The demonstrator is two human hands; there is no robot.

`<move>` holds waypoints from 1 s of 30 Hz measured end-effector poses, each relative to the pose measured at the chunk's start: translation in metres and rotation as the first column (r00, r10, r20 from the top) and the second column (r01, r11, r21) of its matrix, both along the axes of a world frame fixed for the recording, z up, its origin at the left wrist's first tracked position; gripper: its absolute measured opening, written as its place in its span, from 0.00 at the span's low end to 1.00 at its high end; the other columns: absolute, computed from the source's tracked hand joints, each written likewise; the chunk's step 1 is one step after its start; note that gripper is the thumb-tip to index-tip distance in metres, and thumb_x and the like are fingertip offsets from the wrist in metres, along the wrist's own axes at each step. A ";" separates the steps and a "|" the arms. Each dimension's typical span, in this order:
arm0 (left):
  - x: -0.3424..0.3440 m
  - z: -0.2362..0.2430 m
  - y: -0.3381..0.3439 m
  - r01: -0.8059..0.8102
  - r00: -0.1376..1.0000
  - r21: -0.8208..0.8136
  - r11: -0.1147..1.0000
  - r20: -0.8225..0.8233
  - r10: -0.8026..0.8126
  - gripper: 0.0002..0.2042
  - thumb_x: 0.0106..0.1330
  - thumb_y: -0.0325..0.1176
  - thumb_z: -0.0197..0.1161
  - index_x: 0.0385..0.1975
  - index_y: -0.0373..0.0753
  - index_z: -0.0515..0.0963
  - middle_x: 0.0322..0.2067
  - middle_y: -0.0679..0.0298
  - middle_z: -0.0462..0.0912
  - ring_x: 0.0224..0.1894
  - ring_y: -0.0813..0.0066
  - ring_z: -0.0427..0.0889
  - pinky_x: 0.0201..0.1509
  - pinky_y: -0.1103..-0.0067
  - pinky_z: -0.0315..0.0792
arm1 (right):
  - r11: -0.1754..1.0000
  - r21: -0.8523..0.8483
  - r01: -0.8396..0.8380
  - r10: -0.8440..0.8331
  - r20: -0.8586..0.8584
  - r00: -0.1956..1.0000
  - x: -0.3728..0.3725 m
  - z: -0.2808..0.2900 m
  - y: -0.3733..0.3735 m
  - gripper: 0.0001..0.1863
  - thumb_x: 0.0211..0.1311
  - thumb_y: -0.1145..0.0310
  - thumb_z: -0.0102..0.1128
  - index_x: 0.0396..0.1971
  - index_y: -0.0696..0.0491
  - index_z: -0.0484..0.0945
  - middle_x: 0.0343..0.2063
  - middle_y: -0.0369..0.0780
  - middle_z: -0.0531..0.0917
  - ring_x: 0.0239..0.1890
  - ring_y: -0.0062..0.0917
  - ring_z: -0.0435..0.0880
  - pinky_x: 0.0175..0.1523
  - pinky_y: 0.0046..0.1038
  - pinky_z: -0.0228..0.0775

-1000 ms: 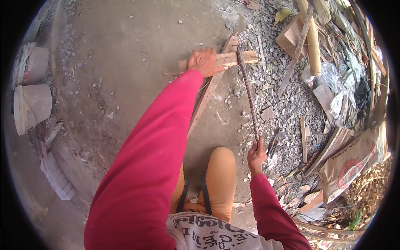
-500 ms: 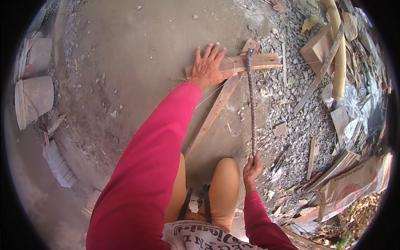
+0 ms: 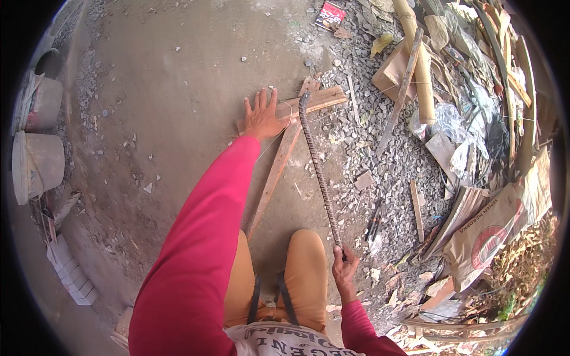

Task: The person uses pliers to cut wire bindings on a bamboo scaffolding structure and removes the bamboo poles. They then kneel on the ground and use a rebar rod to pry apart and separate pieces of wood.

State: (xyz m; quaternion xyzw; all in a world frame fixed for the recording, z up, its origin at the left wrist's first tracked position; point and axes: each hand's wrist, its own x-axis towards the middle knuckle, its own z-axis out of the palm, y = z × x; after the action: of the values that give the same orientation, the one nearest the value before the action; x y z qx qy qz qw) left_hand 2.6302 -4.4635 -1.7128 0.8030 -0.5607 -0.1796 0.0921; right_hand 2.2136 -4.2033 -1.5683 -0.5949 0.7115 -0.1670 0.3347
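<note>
My left hand (image 3: 262, 118) lies with its fingers spread on the left end of a short wooden board (image 3: 323, 101), its fingertips reaching past the far edge. A longer wooden strip (image 3: 277, 168) crosses at the board and slants back toward my knees. My right hand (image 3: 344, 264) grips the near end of a ribbed steel bar (image 3: 317, 172). The bar's hooked, darker far end sits at the board where the two pieces of wood meet. Thin string (image 3: 288, 111) is looped about the board beside my left hand.
Grey gravel (image 3: 362, 148) spreads to the right, with a bamboo pole (image 3: 423, 77), a cardboard box (image 3: 393, 72), clear plastic and a brown paper sack (image 3: 484, 240) farther right. Buckets (image 3: 44, 163) stand at the left edge, with pale blocks (image 3: 71, 273) nearer me.
The view has shifted, so the scene sits lower and more to the left. The steel bar now slants more against the board. Both hands keep their places on board and bar.
</note>
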 end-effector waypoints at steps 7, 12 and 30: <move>-0.016 0.042 0.085 -0.188 0.924 -0.126 0.974 -0.360 0.132 0.45 0.55 0.31 0.69 0.77 0.36 0.60 0.76 0.43 0.60 0.79 0.46 0.56 0.82 0.51 0.41 | 0.995 0.100 0.015 -0.023 0.072 0.997 -0.029 0.048 0.058 0.16 0.70 0.60 0.69 0.38 0.61 0.86 0.14 0.33 0.71 0.20 0.13 0.66 0.24 0.26 0.59; -0.043 0.100 0.122 -0.149 0.818 -0.316 0.937 -0.571 -0.063 0.35 0.59 0.20 0.61 0.71 0.37 0.70 0.65 0.46 0.76 0.70 0.49 0.72 0.78 0.61 0.58 | 0.971 0.230 0.071 -0.106 0.146 0.984 -0.060 0.059 0.095 0.18 0.69 0.61 0.71 0.39 0.65 0.86 0.17 0.29 0.72 0.23 0.13 0.67 0.27 0.24 0.60; -0.138 0.144 0.174 0.204 0.945 -0.028 0.979 -0.256 -0.204 0.07 0.67 0.36 0.69 0.35 0.38 0.87 0.33 0.49 0.88 0.39 0.44 0.86 0.45 0.59 0.78 | 0.908 0.409 -0.090 -0.004 0.224 0.975 -0.189 0.106 0.197 0.24 0.71 0.51 0.66 0.32 0.63 0.81 0.18 0.35 0.70 0.24 0.19 0.65 0.29 0.33 0.60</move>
State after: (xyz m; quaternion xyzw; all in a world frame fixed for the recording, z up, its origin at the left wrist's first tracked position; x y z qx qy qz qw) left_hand 2.4921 -4.2891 -1.5684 0.7106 -0.6241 -0.2903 0.1457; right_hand 2.0245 -4.0063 -1.4622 -0.5033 0.6760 -0.0684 0.5338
